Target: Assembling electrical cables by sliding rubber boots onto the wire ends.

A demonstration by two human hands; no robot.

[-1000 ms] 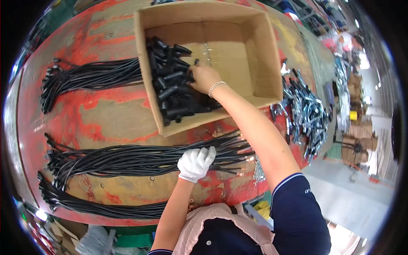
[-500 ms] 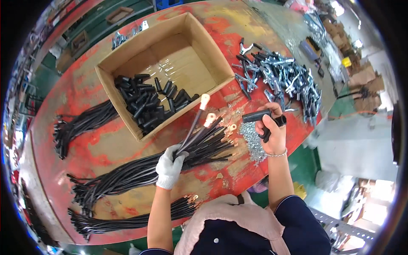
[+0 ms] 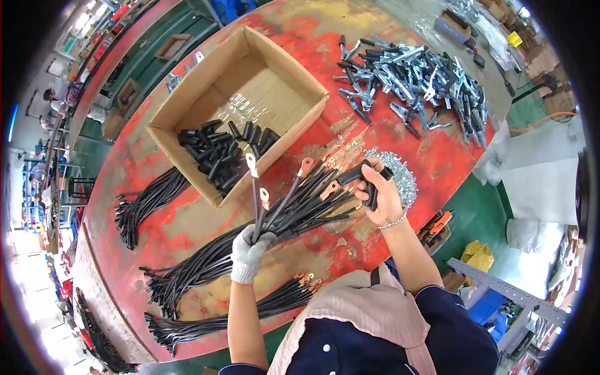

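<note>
My left hand (image 3: pixel 251 251), in a white knitted glove, is closed round several black cables (image 3: pixel 257 203). Their ends stand up from the fist, fanned apart, and carry copper ring lugs (image 3: pixel 251 164). Bare and wearing a bracelet, my right hand (image 3: pixel 380 195) grips black tubular sleeves (image 3: pixel 355 174); one points out between thumb and fingers, others lie against the palm. Just beside that sleeve's tip is another copper lug (image 3: pixel 329 190); whether they touch I cannot tell. Under both hands a thick bundle of black cables (image 3: pixel 212 253) lies across the red, worn table (image 3: pixel 437 194).
A cardboard box (image 3: pixel 300 115) with black sleeves (image 3: pixel 215 153) inside stands beyond my left hand. Metal spring clamps (image 3: pixel 412 81) are heaped at the far right. Small silvery parts (image 3: pixel 400 172) lie behind my right hand. More cable bundles (image 3: pixel 150 206) rest to the left and near the front edge.
My right hand has come left toward the cables with its sleeves. The lugged ends in my left hand have spread further apart. The whole view has shifted slightly.
</note>
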